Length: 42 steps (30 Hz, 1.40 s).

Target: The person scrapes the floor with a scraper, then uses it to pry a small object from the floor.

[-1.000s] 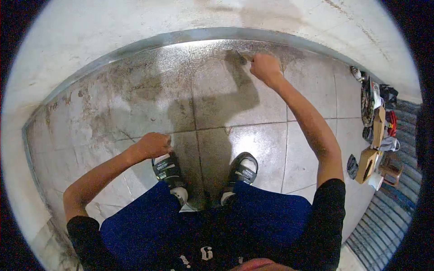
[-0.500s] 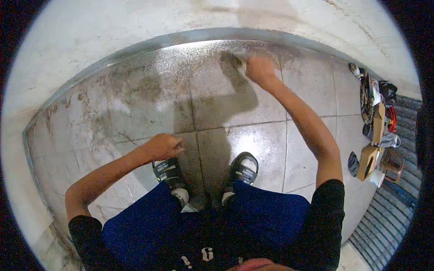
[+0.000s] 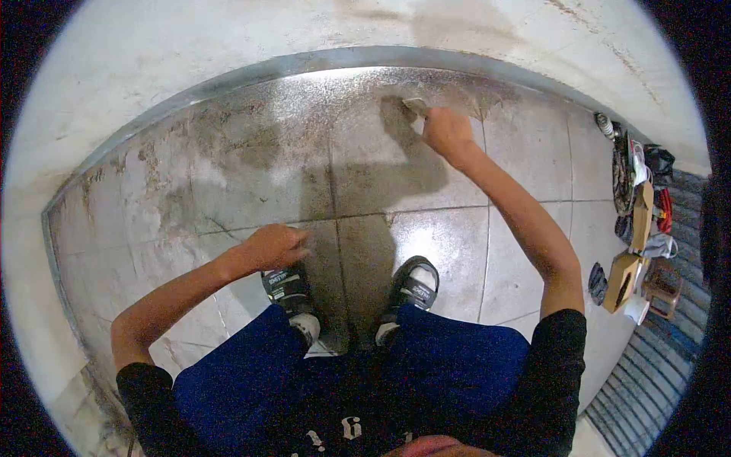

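My right hand [image 3: 449, 135] reaches far forward over the tiled floor [image 3: 449, 179], its fingers wrapped round a small flat scraper [image 3: 416, 107]. The tool's pale edge points up and left from the fist, over a speckled, dirty patch near the wall; its handle is hidden in my grip. Closer to me, my left hand [image 3: 280, 245] hangs above my left sandal [image 3: 285, 286] in a loose fist. I see nothing in it. My right sandal [image 3: 417, 282] rests flat on the tiles.
A white wall [image 3: 251, 38] with a grey base strip [image 3: 228, 85] curves across the front. Brown stains mark the tiles at left. On the right lie cardboard boxes [image 3: 623, 280], a bottle-like item [image 3: 604, 126], a brown plastic stool [image 3: 664, 288] and a ribbed metal shutter [image 3: 647, 373].
My right hand has drawn slightly back toward me with the scraper, whose edge shows more clearly. My left hand has barely moved. The whole view has shifted slightly.
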Each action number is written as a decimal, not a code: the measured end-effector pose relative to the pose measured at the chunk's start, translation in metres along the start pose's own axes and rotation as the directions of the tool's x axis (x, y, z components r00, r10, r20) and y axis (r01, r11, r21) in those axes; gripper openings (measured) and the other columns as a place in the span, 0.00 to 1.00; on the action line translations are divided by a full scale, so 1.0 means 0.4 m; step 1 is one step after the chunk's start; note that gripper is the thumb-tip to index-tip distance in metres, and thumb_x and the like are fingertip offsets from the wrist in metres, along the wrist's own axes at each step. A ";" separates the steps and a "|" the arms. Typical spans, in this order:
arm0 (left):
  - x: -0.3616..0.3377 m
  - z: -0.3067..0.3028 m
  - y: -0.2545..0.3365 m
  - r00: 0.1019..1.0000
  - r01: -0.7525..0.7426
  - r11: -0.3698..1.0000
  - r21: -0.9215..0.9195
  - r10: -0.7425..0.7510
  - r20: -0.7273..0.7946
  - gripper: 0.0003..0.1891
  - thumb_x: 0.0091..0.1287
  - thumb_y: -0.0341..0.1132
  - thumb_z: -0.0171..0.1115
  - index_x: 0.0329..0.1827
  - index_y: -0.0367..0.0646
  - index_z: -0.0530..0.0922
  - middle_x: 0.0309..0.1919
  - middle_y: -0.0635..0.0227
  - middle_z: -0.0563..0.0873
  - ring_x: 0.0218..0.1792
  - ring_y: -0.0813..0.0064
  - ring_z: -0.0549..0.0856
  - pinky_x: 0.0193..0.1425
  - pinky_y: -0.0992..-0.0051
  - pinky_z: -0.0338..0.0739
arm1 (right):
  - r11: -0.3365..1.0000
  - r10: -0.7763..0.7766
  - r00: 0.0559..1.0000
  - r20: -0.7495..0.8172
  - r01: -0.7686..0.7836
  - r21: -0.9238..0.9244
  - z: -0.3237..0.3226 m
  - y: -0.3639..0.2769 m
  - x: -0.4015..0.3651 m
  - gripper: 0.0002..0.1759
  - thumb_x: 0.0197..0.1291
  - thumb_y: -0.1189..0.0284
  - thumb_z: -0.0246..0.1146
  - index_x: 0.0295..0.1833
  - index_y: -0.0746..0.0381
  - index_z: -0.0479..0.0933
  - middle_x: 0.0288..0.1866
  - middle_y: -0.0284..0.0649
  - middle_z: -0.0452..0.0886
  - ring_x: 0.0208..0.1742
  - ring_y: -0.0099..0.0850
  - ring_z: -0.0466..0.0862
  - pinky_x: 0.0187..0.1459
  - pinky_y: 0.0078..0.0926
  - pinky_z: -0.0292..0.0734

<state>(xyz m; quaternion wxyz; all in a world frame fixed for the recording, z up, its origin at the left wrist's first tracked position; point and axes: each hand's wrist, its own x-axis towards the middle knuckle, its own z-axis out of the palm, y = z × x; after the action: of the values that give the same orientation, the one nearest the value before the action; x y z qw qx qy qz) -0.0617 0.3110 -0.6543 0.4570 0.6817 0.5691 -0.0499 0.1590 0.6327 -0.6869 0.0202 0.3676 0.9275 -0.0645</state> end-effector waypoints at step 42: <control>0.771 -0.115 0.148 0.790 -0.315 0.925 0.211 0.379 -0.482 0.51 0.48 0.38 0.69 0.73 0.43 0.47 0.73 0.57 0.52 0.72 0.55 0.54 0.73 0.57 0.54 | 0.986 0.082 0.977 0.197 -0.108 0.128 -0.051 0.146 -0.195 0.14 0.57 0.69 0.55 0.48 0.54 0.78 0.31 0.50 0.82 0.33 0.49 0.82 0.35 0.47 0.77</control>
<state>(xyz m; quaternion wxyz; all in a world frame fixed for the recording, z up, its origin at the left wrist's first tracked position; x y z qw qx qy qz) 0.0732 0.5713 -0.7754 0.2480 0.7888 0.5310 0.1851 0.2560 0.6245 -0.6661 0.0865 0.4042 0.8959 -0.1624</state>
